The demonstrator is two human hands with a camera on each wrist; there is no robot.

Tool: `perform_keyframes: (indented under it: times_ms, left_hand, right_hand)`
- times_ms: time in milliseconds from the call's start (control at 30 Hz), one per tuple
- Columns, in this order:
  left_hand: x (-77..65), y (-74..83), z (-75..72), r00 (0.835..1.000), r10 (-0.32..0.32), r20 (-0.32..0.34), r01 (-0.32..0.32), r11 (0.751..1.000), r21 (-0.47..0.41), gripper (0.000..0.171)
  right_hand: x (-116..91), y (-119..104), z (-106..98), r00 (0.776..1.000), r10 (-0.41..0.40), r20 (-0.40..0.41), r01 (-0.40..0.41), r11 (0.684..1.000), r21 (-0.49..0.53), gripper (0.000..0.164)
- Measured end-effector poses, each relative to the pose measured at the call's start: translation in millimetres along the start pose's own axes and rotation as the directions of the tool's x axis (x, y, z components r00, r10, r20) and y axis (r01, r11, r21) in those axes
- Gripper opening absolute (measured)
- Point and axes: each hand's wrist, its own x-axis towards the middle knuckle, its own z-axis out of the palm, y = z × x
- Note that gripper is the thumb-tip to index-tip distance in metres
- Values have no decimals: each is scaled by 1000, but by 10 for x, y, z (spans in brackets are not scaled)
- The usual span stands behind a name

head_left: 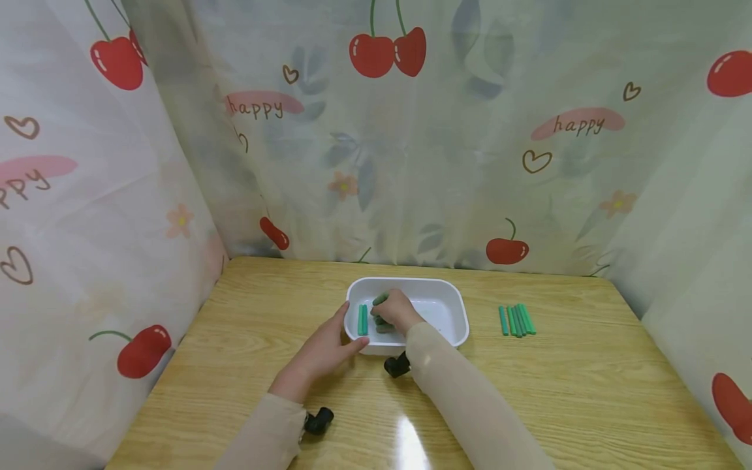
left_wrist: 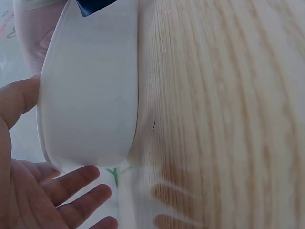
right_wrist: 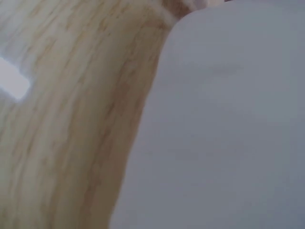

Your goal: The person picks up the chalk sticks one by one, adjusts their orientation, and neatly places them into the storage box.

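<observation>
A white plastic tray (head_left: 437,283) stands on the table. At its left end lie two slim green sticks (head_left: 362,320), side by side. My left hand (head_left: 325,346) rests against the tray's near left corner. In the left wrist view its thumb (left_wrist: 21,98) touches the rim and the fingers (left_wrist: 71,186) lie loosely spread at the end wall. Reaching into the tray, my right hand (head_left: 399,309) pinches a dark grey-green stick (head_left: 380,298). Below its fingers lie further grey-green sticks (head_left: 384,328), partly hidden. The right wrist view shows only the tray's outer wall (right_wrist: 214,124), blurred.
Right of the tray, several green sticks (head_left: 518,320) lie close together on the wooden table (head_left: 587,378). A patterned curtain (head_left: 411,163) hangs behind the table and along both sides. Black wrist cameras (head_left: 319,421) sit below both hands.
</observation>
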Motion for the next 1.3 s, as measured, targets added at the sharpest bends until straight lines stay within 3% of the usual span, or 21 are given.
perform_keyframes:
  times_ms: [433, 900, 1300]
  left_hand:
    - [-5, 28, 0, 999, -47, 11, 47, 999, 12, 95]
    - [-2, 16, -8, 1000, -12, 4, 12, 1000, 26, 94]
    - [-6, 23, -6, 1000, -20, 9, 20, 1000, 18, 96]
  right_hand:
    - [-248, -112, -229, 988, -77, 132, 80, 997, -15, 24]
    - [-584, -234, -500, 959, -148, 240, 141, 989, 47, 29]
    - [-813, -332, -700, 937, -212, 276, 216, 976, 17, 29]
